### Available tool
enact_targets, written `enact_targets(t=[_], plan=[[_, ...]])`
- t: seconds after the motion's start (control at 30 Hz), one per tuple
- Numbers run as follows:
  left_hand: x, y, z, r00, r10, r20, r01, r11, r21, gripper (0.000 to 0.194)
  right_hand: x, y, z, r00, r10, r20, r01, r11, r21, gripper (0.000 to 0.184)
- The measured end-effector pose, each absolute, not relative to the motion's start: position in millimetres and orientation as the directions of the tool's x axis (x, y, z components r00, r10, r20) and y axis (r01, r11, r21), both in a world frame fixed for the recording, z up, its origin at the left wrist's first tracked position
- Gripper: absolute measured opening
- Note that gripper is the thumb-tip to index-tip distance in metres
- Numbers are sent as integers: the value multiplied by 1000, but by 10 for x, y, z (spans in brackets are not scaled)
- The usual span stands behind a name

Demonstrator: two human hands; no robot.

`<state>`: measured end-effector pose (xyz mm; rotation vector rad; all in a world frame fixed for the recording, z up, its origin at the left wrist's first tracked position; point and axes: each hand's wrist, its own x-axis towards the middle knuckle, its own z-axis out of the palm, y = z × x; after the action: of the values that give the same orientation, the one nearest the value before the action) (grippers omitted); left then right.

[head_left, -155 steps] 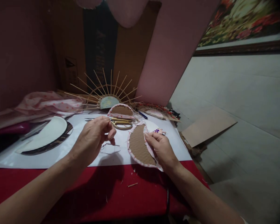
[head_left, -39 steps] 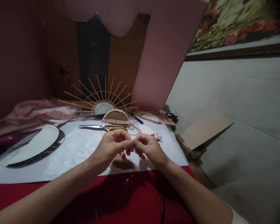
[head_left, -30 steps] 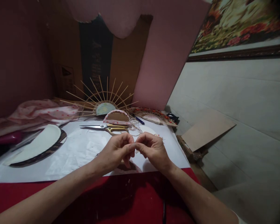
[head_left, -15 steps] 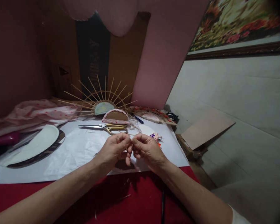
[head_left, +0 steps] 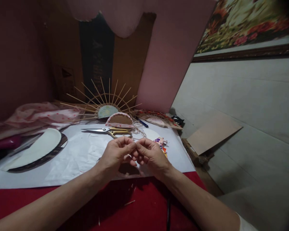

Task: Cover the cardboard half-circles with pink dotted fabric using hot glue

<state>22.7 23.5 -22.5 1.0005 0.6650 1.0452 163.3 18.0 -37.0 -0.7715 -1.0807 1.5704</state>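
My left hand and my right hand meet fingertip to fingertip over the front of the white sheet. Thumb and forefinger are pinched together on each; whatever they hold is too small to make out. Below them lies a half-round cardboard piece edged in pink cloth, mostly covered by my hands. Just beyond are gold-handled scissors with parted blades. Behind those sits a second cloth-edged cardboard half-round. A scrap of flowered cloth shows past my right hand.
A fan frame of thin sticks stands at the back, with a flatter fan piece and a blue pen to its right. Spotted pink cloth and a white half-disc lie on the left. Red cloth covers the front.
Earlier my right hand held the cloth-edged cardboard piece upright, with my left hand apart. Now that piece lies on the sheet and both hands are pinched together, shifting only slightly in the last second.
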Motion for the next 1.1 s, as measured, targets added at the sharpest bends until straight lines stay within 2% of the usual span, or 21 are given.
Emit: enact_targets(t=[0.1, 0.27, 0.4, 0.47, 0.57, 0.63, 0.73, 0.83, 0.9, 0.97, 1.1], plan=[[234, 215, -220, 357, 934, 8, -336, 121, 934, 27, 1642, 196, -403, -234, 969, 73, -355, -15, -935, 30], [230, 211, -205, 321, 943, 88, -234, -12, 972, 29, 1642, 173, -404, -185, 968, 169, -202, 130, -971, 27], [209, 207, -186, 360, 920, 152, -195, -85, 977, 28, 1650, 128, -358, -144, 961, 234, -162, 211, -964, 25], [201, 200, -176, 419, 891, 177, -187, -106, 977, 28, 1672, 135, -337, -177, 958, 226, -193, 191, -962, 25], [203, 235, -149, 479, 855, 198, -152, -142, 978, 28, 1719, 187, -305, -270, 951, 148, -310, 59, -949, 27], [215, 325, -118, 453, 866, 213, -97, -190, 977, 26, 1751, 226, -274, -232, 967, 107, -385, 9, -923, 24], [245, 564, -62, 393, 892, 223, 6, -245, 969, 25, 1789, 263, -210, -79, 991, 112, -481, 61, -875, 20], [293, 840, -30, 376, 897, 234, 175, -316, 933, 30, 1807, 271, -159, -11, 990, 138, -557, 108, -824, 11], [333, 991, -31, 369, 889, 269, 277, -382, 882, 25, 1812, 273, -147, 5, 990, 142, -570, 120, -813, 15], [371, 1101, -42, 370, 878, 304, 353, -435, 828, 11, 1816, 276, -149, 23, 988, 150, -556, 137, -819, 18], [401, 1189, -47, 398, 852, 340, 416, -498, 761, 21, 1823, 288, -170, 25, 983, 181, -512, 168, -843, 26]])
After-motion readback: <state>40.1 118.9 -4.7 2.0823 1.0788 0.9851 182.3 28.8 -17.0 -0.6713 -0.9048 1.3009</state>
